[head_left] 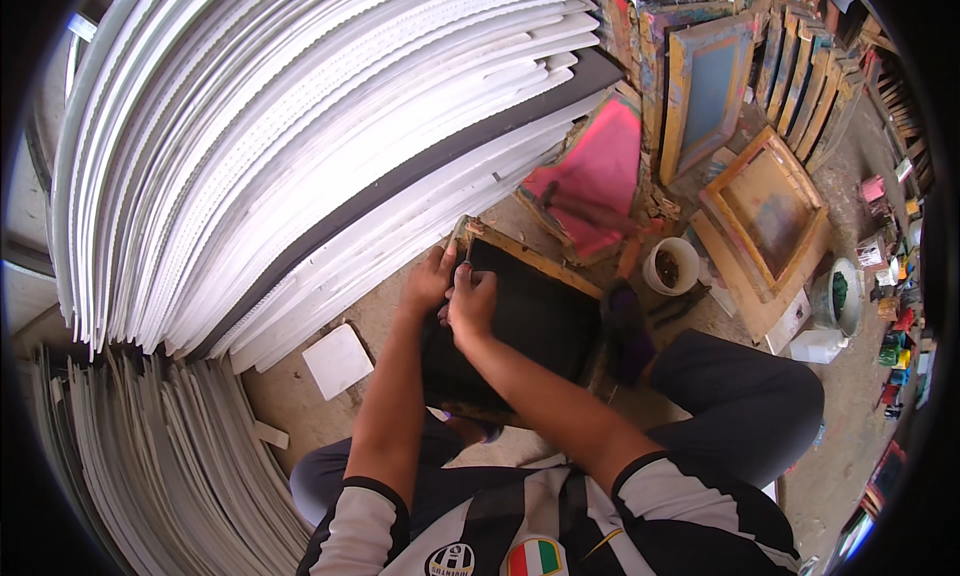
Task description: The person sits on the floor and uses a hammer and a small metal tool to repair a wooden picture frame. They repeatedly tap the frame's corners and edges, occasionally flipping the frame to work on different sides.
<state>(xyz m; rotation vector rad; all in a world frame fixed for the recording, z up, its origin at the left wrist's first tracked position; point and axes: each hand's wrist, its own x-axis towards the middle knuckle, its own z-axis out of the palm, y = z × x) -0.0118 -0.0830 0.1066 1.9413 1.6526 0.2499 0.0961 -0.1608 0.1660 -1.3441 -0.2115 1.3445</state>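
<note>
In front of me, between my legs, lies a wooden frame point(535, 256) with a black panel point(530, 321) inside it. My left hand point(428, 282) is closed over the frame's left edge near its far corner. Right beside it, my right hand point(470, 302) makes a fist above the panel's left side, thumb uppermost. A small thin thing seems to stick up from that fist, too little of it showing to name. The fingers of both hands partly hide the frame's left edge.
White sheets point(330, 106) stand stacked at the left and ahead. A pink screen point(610, 166), wooden frames point(710, 86) and a white bucket point(672, 264) are to the right. A white square piece point(338, 361) lies left of my arms. Paint containers point(893, 341) line the far right.
</note>
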